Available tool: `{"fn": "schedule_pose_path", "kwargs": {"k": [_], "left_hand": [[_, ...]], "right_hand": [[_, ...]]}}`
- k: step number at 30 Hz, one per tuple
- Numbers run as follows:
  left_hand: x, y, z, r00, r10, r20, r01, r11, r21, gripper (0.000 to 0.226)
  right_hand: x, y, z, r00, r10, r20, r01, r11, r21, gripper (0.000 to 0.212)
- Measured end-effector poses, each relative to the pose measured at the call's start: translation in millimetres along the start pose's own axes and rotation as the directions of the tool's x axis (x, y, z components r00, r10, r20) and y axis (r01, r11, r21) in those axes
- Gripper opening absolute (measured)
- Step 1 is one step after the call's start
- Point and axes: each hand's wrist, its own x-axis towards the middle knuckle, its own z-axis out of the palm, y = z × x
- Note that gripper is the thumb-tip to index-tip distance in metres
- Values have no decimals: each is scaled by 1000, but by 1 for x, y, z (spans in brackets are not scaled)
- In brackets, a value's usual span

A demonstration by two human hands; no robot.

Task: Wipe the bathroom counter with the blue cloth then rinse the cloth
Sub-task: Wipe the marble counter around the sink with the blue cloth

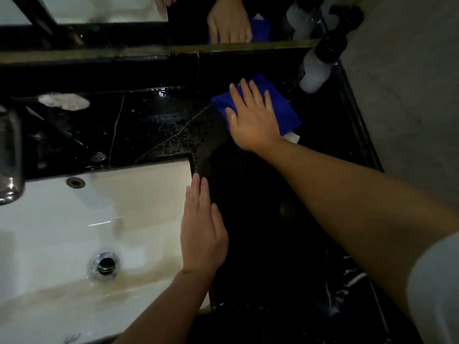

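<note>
The blue cloth (280, 103) lies folded on the black bathroom counter (260, 207), to the right of the sink and near the back wall. My right hand (250, 117) presses flat on top of it with fingers spread; a white tag pokes out at the cloth's near right corner. My left hand (202, 229) rests flat and empty on the counter's edge beside the white sink (62, 232), fingers together. The counter surface left of the cloth looks wet and speckled with droplets.
A white bottle with a black pump (319, 63) stands at the back right corner, close to the cloth. The dark tap (10, 155) rises at the far left. The drain (105, 264) sits in the basin. A mirror (149, 18) runs along the back, a grey wall on the right.
</note>
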Motion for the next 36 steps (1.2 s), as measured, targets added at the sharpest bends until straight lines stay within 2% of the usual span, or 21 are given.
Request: {"fn": "schedule_pose_path", "kwargs": {"k": [5, 8, 10, 13, 15, 20, 23, 31, 33, 35, 36], "left_hand": [[0, 5, -4, 1000, -23, 8, 23, 1000, -16, 59], [1, 4, -6, 999, -10, 36, 11, 1000, -6, 60], [-2, 8, -11, 997, -36, 66, 36, 999, 1, 60], [-3, 15, -13, 995, -55, 86, 53, 998, 24, 59], [-2, 17, -13, 995, -67, 79, 64, 997, 42, 58], [-1, 12, -8, 994, -88, 61, 84, 995, 63, 59], [1, 10, -5, 996, -66, 63, 63, 996, 61, 60], [1, -1, -3, 999, -27, 39, 27, 1000, 0, 62], [2, -3, -1, 1000, 0, 30, 0, 1000, 10, 60], [1, -1, -2, 1000, 18, 20, -18, 1000, 8, 60], [1, 0, -3, 1000, 10, 17, -10, 1000, 6, 60]], "right_hand": [[-44, -9, 1, 1000, -1, 22, 0, 999, 38, 65], [-132, -16, 3, 999, -46, 27, 45, 999, 29, 68], [-213, -19, 2, 993, -51, 102, 47, 998, 37, 68], [-319, -21, 7, 983, 23, 180, -29, 999, 32, 69], [-361, -23, 12, 972, 83, 221, -81, 997, -21, 68], [-365, -38, 18, 942, 246, 230, -252, 968, -6, 66], [-317, -31, 16, 954, 255, 154, -258, 966, -4, 67], [-101, 16, 1, 992, -91, 83, 96, 994, -50, 65], [-60, 24, -3, 949, -285, 133, 296, 953, -70, 64], [-34, 31, -12, 850, -479, 221, 508, 856, -98, 64], [-25, 33, -15, 808, -530, 256, 569, 816, -106, 64]]}}
